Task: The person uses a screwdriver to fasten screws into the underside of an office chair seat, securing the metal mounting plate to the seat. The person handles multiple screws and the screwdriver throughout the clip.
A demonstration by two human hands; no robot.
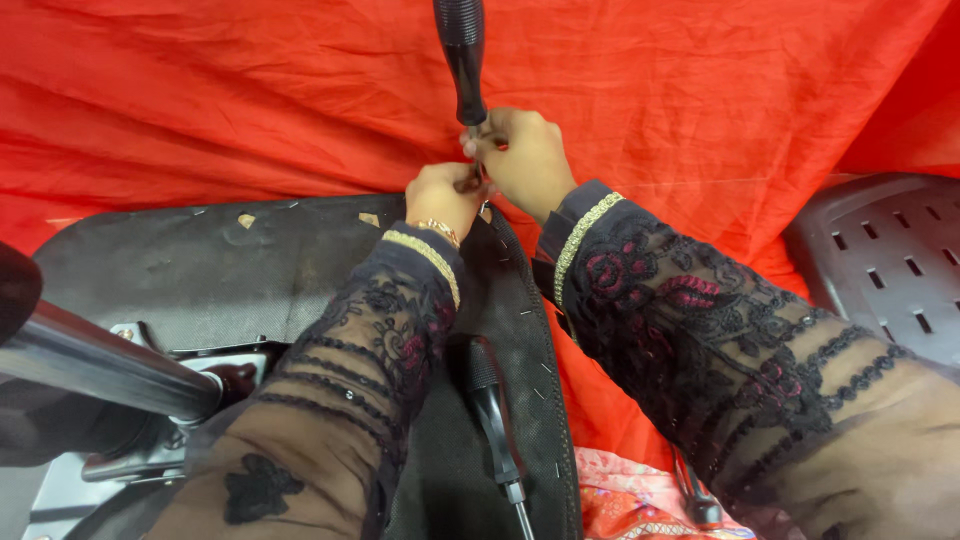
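— Where is the tool sitting relative to the hands?

— The black-handled screwdriver [462, 55] is standing almost upright, its long axis running from twelve o'clock down to six, with the tip coming in right at the knuckles. The right hand [525, 160] is closing around its lower shaft, fingers curled tight, so it is the nearer hand and the one gripping. The left hand [440, 200] is sitting at about eight o'clock from the right one, touching it, fingers pinching at something small by the tip; what exactly is hidden between them.

— And what are they working on?

— The edge of a black upholstered seat panel [250, 270], just where the red fabric [700, 90] is meeting it. A row of staples [535, 350] is running along that edge toward six o'clock.

— How many tools are you counting?

— Two screwdrivers: the one in hand, and a second screwdriver [490, 410] lying on the panel at six o'clock, between the two lace sleeves. One chrome tube [100, 365] is crossing at eight o'clock, and one grey perforated plastic seat [890, 270] is sitting at three o'clock. Two hands, both the person's own.
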